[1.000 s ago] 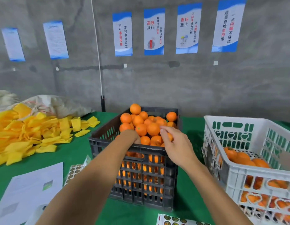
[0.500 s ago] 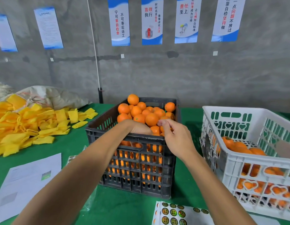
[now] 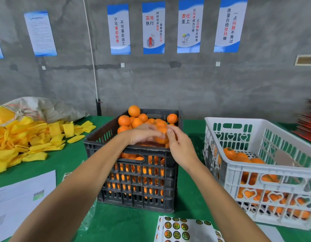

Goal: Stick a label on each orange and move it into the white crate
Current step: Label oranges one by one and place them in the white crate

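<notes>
A black crate point(image 3: 133, 173) piled with oranges stands in the middle of the green table. Above its near rim my left hand point(image 3: 144, 135) grips one orange point(image 3: 161, 135), blurred by motion. My right hand point(image 3: 180, 145) meets the same orange from the right, its thumb and fingertips pressed against the skin. To the right stands the white crate point(image 3: 266, 173), which holds several oranges, one of them point(image 3: 229, 152) with a dark label on top. A sheet of round labels point(image 3: 179, 229) lies at the table's front edge.
A heap of yellow foam nets point(image 3: 25, 140) and a grey sack point(image 3: 41, 107) fill the left side. Printed paper point(image 3: 20, 198) lies front left. Red items point(image 3: 308, 117) are stacked at the far right. A concrete wall with posters rises behind.
Both hands have risen from among the oranges to the crate's near rim, and the left hand now holds an orange lifted off the pile. The view tilted slightly.
</notes>
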Tool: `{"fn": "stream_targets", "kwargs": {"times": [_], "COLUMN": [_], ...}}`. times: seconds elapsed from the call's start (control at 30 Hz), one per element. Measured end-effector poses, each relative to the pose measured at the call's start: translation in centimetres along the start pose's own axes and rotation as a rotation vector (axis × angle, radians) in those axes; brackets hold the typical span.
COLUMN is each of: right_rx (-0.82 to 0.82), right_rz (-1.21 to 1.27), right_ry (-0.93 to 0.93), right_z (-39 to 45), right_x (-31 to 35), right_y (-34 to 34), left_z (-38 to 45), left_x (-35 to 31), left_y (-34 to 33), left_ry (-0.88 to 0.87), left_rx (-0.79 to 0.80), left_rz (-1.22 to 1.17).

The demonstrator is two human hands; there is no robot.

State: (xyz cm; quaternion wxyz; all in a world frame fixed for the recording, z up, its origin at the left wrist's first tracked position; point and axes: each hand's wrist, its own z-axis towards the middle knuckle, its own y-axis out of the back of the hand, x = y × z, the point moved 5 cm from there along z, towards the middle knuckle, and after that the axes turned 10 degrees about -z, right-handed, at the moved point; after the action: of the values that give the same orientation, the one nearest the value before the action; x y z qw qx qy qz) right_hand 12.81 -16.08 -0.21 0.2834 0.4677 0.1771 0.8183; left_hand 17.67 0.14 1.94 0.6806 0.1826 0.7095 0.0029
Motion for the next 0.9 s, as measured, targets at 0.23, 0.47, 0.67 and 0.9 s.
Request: {"fn": "stream_targets", "kwargs": {"times": [0.23, 0.47, 0.67, 0.9], "right_rx": [-0.138, -0.084, 0.165, 0.404], "right_rz": [0.227, 0.114, -0.137, -0.444], "right_ry": [0.126, 0.186, 0.07, 0.035], "right_z": [-3.1, -12.9, -18.4, -19.7], "right_x": [2.0, -4.1, -12.3, -17.0], "right_y": [3.3, 3.2, 0.7, -0.6], "left_z": [-5.4, -8.8, -8.2, -7.8], "left_x": [-4.0, 6.0, 15.4, 21.1], "left_y": [-4.4, -11.8, -16.5, -17.6], "left_ry": [-0.834, -0.85, -0.588, -0.344], "left_rx": [-0.208, -0.275, -0.084, -0.167], "left_rz": [0.059, 0.012, -0.002, -0.143]}}
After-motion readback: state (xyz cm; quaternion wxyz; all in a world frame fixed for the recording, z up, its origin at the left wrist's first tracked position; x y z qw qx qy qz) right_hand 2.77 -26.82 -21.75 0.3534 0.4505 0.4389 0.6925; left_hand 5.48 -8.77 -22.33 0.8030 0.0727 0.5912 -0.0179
